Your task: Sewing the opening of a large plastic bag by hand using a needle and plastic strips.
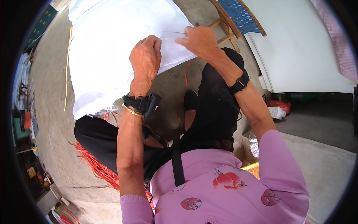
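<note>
White cloth (112, 44) lies spread out in front of me, with a frayed edge at its near left corner. Over its near right part my left hand (146, 56) is closed, its fingertips curled under and turned away, so what they pinch is hidden. To the right, my right hand (201, 40) hovers above the cloth's edge, slightly blurred. A thin thread-like line (173, 32) runs across the cloth to its curled fingers, while the thumb points left. Black straps circle both wrists.
A wooden frame with blue patterned fabric (238, 15) stands at the far right, beside a large white panel (298, 41). Red strands (95, 164) lie on the concrete floor by my left leg. A white bottle (276, 112) and red bag (280, 105) sit low at the right.
</note>
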### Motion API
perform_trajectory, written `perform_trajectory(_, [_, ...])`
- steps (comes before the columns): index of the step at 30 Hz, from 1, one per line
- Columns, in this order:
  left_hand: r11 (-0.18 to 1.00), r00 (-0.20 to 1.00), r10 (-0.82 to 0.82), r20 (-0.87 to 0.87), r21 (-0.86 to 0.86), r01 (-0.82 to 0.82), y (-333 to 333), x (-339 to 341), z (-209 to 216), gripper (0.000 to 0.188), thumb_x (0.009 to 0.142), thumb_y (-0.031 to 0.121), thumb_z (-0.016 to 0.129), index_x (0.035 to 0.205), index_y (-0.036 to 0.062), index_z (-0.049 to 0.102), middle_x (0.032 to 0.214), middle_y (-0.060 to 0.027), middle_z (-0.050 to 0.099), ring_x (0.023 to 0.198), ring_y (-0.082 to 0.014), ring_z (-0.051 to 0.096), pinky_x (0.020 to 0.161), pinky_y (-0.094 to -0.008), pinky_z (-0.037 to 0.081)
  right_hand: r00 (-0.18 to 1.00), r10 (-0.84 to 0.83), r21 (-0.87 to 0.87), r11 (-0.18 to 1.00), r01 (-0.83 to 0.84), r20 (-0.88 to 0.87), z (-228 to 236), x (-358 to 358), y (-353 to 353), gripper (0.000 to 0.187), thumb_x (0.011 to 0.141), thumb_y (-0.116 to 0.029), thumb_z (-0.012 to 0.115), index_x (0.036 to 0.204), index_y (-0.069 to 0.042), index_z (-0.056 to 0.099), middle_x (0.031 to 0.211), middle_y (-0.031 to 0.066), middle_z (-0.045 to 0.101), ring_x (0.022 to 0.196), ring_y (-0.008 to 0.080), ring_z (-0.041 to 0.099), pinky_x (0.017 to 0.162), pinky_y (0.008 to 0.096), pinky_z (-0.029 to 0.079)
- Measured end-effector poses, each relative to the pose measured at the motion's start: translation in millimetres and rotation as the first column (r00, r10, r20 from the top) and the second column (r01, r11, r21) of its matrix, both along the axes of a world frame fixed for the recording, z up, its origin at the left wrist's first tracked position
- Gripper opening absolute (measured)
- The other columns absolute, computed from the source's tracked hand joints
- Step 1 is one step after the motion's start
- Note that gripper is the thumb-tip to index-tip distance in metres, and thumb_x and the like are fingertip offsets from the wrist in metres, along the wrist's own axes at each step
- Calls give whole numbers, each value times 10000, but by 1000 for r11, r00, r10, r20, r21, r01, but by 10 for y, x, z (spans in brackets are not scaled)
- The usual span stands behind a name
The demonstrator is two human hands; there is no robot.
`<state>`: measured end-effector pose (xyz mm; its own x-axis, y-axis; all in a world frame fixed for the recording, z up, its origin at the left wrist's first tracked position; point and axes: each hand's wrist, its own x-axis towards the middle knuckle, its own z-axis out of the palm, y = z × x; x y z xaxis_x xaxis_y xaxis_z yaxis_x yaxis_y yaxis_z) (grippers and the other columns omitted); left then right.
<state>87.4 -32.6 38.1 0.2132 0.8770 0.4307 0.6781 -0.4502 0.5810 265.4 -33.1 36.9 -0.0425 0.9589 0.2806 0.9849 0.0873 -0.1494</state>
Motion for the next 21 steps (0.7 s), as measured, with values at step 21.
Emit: perform_trajectory(21, [974,1000,25,16,224,-28,-195,52,58,98,798,151,631,811,56,609,676,-87,595,663,-277,580,588,-370,455,980,74,439,898,14,-183,74,73,-69,135,753,-182,591,701,-58,586,602,102,588,530,285,580,466,385,443])
